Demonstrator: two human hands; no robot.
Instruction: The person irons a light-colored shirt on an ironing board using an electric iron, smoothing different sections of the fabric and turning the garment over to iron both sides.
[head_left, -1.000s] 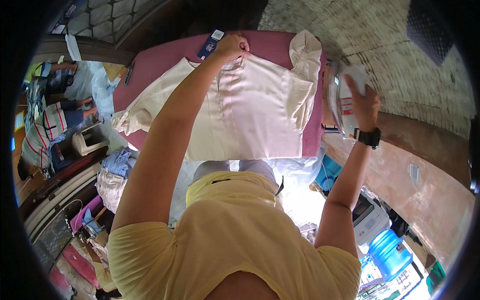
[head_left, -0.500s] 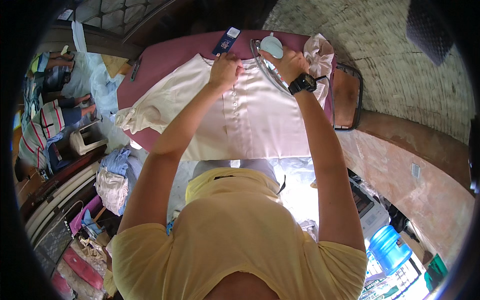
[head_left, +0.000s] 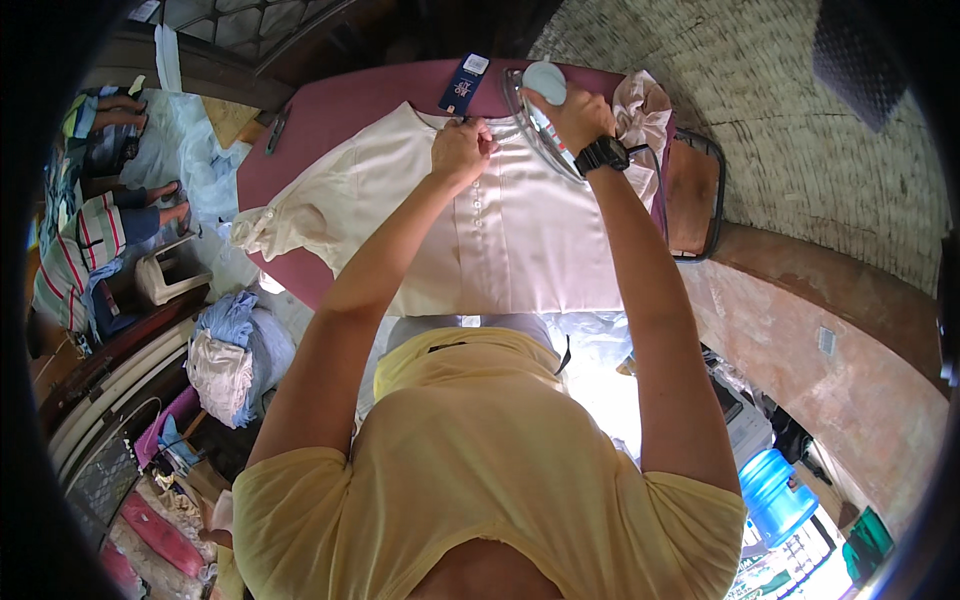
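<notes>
A cream button-front blouse (head_left: 545, 245) lies spread on a maroon ironing board (head_left: 335, 108), its neckline toward the far edge. My left hand (head_left: 464, 150) is closed at the neckline near the button placket, fingers pinching the cloth there. Just beyond those fingers lies a dark blue tag (head_left: 462, 88) with a white label. My right hand (head_left: 582, 120) grips the handle of a clothes iron (head_left: 545, 84) with a pale green rounded end. The iron rests on the blouse's right shoulder area, its soleplate partly hidden by my hand. A cord trails near my right wrist.
A bunched sleeve (head_left: 641, 105) hangs at the board's right end, beside a metal-framed rest (head_left: 695, 195). A thin dark green object (head_left: 276, 131) lies at the board's far left. Left on the floor are piled clothes (head_left: 225, 365) and a stool (head_left: 172, 272). Another person's legs show far left.
My left hand has moved slightly right along the neckline, and the tag sits a little further right. My right hand and the iron stay nearly in place.
</notes>
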